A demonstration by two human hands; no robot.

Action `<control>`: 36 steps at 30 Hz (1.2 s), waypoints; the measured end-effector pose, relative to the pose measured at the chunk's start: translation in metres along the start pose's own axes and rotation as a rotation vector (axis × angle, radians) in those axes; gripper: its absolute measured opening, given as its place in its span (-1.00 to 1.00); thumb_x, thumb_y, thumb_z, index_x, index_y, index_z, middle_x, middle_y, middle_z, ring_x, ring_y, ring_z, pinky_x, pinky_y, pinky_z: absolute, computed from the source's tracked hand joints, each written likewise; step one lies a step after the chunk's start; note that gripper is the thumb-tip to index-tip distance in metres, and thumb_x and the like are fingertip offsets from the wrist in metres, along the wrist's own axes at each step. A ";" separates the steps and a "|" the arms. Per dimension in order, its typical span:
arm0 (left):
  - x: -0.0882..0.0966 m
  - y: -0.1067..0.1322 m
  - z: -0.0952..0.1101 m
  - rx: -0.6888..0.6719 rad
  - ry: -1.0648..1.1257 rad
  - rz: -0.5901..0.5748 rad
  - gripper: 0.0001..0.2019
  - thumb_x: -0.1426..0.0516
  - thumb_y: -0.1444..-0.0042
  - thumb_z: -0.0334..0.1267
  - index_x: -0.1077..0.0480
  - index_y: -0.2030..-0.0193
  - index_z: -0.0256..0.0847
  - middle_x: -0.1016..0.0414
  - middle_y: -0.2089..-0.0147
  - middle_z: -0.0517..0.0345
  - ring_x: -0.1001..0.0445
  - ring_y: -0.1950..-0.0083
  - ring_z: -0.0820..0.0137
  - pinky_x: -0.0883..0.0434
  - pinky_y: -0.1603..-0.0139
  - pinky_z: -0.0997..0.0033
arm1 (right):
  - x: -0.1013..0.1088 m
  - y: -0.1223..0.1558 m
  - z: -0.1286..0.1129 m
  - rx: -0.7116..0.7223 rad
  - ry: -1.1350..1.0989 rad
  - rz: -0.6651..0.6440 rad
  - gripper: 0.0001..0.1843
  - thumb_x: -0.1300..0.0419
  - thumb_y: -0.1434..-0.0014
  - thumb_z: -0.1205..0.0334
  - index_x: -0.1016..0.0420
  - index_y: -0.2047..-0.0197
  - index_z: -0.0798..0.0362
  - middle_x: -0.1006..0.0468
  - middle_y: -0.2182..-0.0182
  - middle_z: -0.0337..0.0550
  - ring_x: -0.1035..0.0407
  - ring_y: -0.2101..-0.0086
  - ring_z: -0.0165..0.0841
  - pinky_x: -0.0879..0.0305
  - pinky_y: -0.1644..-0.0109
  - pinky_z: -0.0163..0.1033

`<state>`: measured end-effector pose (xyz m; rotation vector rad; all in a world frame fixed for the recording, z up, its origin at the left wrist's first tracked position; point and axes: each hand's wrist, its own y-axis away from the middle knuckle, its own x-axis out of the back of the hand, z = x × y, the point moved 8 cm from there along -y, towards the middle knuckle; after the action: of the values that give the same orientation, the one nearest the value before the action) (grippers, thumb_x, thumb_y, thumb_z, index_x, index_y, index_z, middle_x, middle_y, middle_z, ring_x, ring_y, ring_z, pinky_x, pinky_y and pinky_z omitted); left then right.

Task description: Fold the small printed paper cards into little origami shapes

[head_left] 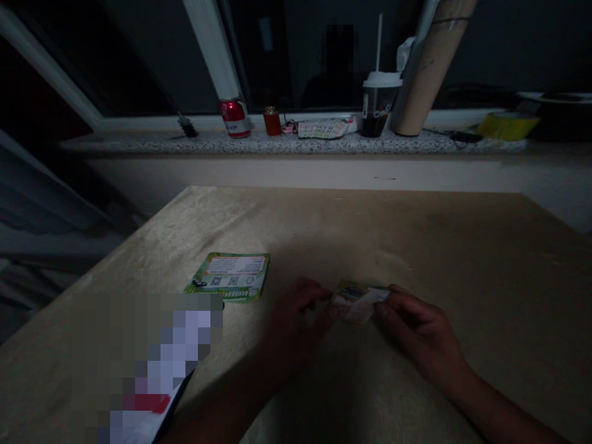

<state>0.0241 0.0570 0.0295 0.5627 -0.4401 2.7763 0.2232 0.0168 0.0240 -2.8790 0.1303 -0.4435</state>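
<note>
A small printed packet or card (356, 303), white with green and orange patches, is held just over the table between my two hands; dim light blurs its details. My left hand (300, 317) is closed in a pinch at its left edge. On the opposite side, the thumb and fingers of my right hand (419, 330) grip the right edge. To the left of my hands lies a flat green printed sheet (234, 274) with a white text panel and QR codes.
A pixelated pale item with a red patch (161, 404) lies at the lower left of the table (462, 246). Along the stone windowsill (314, 146) stand a red can (234, 118), an orange-red jar (272, 121), a cup with a straw (378, 105) and a cardboard tube (430, 74).
</note>
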 end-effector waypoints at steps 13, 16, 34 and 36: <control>-0.039 0.011 -0.037 0.512 0.573 -0.177 -0.74 -0.32 -0.06 -0.11 -0.64 0.25 -0.28 -0.69 0.28 -0.02 -0.65 0.26 0.22 -0.54 0.18 0.25 | -0.020 0.007 0.033 -0.333 -0.371 -0.143 -0.78 -0.38 -0.16 0.06 -0.62 0.37 0.05 -0.54 0.63 -0.28 -0.33 0.65 -0.51 -0.29 0.60 -0.44; -0.036 0.011 -0.037 0.529 0.571 -0.157 -0.75 -0.33 -0.04 -0.12 -0.64 0.25 -0.28 -0.69 0.30 -0.01 -0.63 0.31 0.25 -0.53 0.22 0.27 | -0.017 0.007 0.030 -0.274 -0.414 -0.108 -0.83 -0.33 -0.21 0.11 -0.63 0.17 -0.01 -0.68 0.44 -0.19 -0.55 0.47 -0.38 -0.51 0.41 -0.33; -0.037 0.013 -0.047 0.614 0.727 -0.091 -0.69 -0.39 0.02 -0.14 -0.63 0.22 -0.34 -0.69 0.30 -0.04 -0.64 0.30 0.25 -0.55 0.20 0.25 | -0.004 0.009 -0.010 0.301 0.126 -0.075 -0.77 -0.24 -0.25 0.39 -0.58 0.06 -0.07 -0.65 0.24 -0.13 -0.60 0.23 -0.28 -0.60 0.22 -0.22; -0.037 0.013 -0.046 0.611 0.721 -0.094 -0.69 -0.40 0.02 -0.13 -0.63 0.23 -0.35 -0.68 0.31 -0.04 -0.63 0.31 0.27 -0.55 0.22 0.27 | -0.005 0.009 -0.011 0.305 0.116 -0.086 -0.76 -0.25 -0.25 0.40 -0.58 0.06 -0.08 -0.64 0.20 -0.12 -0.60 0.24 -0.30 -0.61 0.21 -0.23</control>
<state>0.0371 0.0532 -0.0298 -0.3220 0.5810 2.7397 0.2147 0.0063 0.0304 -2.5666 -0.0400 -0.5916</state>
